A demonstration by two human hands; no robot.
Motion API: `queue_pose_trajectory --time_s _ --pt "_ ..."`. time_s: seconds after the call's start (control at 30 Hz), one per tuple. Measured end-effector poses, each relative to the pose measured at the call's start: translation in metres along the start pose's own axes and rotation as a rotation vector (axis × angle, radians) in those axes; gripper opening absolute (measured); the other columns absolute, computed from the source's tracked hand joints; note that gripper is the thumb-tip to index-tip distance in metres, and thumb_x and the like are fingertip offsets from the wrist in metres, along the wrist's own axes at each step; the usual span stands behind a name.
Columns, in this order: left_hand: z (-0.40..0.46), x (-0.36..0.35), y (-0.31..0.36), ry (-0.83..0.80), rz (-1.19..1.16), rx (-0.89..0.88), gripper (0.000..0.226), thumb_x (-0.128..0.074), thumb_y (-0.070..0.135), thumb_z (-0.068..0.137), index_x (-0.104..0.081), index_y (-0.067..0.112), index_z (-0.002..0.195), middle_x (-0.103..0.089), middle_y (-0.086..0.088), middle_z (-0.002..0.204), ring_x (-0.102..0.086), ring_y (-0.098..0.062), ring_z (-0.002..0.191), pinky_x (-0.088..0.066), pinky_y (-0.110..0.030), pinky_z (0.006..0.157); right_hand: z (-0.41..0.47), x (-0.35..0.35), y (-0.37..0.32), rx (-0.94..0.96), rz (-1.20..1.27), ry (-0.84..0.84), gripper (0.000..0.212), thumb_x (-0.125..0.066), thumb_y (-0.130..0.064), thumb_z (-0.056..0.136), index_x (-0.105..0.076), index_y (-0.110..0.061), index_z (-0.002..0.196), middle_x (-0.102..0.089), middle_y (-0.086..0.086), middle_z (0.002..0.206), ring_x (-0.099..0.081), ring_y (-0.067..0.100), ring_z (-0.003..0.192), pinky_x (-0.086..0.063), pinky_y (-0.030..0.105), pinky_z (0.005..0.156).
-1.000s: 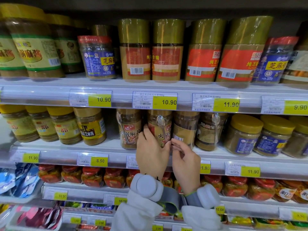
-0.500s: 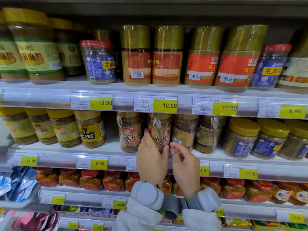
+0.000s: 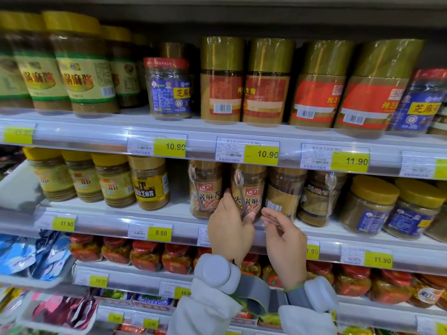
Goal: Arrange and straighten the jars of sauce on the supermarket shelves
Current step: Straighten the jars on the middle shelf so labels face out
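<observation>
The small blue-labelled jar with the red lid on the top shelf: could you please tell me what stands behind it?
Behind the blue-labelled jar a gold lid rises above its red lid, so another, taller jar stands there. Its body and label are covered.

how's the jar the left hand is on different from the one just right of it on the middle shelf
The held jar faces label-forward, red logo and large characters showing; the neighbour jar is turned, showing a plain panel and barcode. A clear spoon is strapped to the held jar's front; none shows on the neighbour. The left hand grips one; nothing touches the other. Both hold brown paste.
</observation>
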State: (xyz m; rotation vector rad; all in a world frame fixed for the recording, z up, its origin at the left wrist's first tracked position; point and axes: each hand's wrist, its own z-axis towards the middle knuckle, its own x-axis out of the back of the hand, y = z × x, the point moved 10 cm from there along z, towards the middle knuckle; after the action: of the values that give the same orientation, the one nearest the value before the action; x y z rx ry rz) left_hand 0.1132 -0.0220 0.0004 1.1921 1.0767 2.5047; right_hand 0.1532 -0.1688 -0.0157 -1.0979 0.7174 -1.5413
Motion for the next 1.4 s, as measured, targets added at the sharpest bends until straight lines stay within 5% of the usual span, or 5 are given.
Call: queue_pose_trajectory --time_s 0.43,0.6,0.9,1.1,1.4 --pt "0.004 -0.003 -0.006 -0.077 -0.019 -0.014 0.052 -0.054 0.015 0.088 -0.035 0.009 0.136 -0.054 -0.011 0.126 -0.051 -0.028 0.114 -0.04 -0.035 0.087 -0.004 -0.005 -0.004 0.019 -0.051 0.0 0.036 -0.054 -0.001 0.087 -0.062 -0.016 0.119 -0.069 0.001 0.094 -0.06 0.008 0.087 -0.034 -0.005 0.073" --pt "0.003 -0.003 -0.006 -0.073 -0.052 -0.029 0.052 -0.055 0.017 0.089 -0.035 0.007 0.136 -0.054 -0.013 0.127 -0.051 -0.03 0.114 -0.04 -0.035 0.088 -0.004 -0.01 -0.007 0.019 -0.063 -0.005 0.039 -0.054 -0.001 0.087 -0.06 -0.016 0.122 -0.069 0.0 0.094 -0.06 0.008 0.088 -0.041 0.012 0.079" --pt "-0.004 0.003 -0.004 -0.02 -0.138 0.01 0.07 -0.066 0.029 0.083 -0.028 0.009 0.138 -0.055 -0.009 0.128 -0.053 -0.028 0.115 -0.041 -0.034 0.09 0.0 -0.008 -0.005 -0.037 -0.059 -0.001 0.037 -0.054 -0.001 0.085 -0.063 -0.016 0.117 -0.069 -0.001 0.089 -0.06 0.002 0.084 -0.036 -0.004 0.071" --pt "-0.002 0.004 -0.01 0.031 -0.147 0.013 0.067 -0.068 0.036 0.081 -0.035 0.01 0.133 -0.061 -0.006 0.12 -0.057 -0.028 0.108 -0.046 -0.039 0.085 -0.002 -0.009 -0.001 -0.078 -0.014 -0.016 0.043 -0.053 0.006 0.08 -0.063 -0.015 0.116 -0.062 -0.017 0.083 -0.06 -0.015 0.083 -0.046 0.009 0.082" --pt "-0.014 0.033 -0.009 0.221 -0.228 -0.043 0.048 -0.072 0.029 0.078 -0.052 0.011 0.118 -0.056 0.001 0.11 -0.054 -0.018 0.102 -0.041 -0.024 0.084 -0.003 -0.007 -0.002 -0.074 -0.019 0.005 0.037 -0.054 -0.002 0.086 -0.063 -0.018 0.117 -0.068 -0.004 0.088 -0.059 -0.001 0.084 -0.036 -0.005 0.072"
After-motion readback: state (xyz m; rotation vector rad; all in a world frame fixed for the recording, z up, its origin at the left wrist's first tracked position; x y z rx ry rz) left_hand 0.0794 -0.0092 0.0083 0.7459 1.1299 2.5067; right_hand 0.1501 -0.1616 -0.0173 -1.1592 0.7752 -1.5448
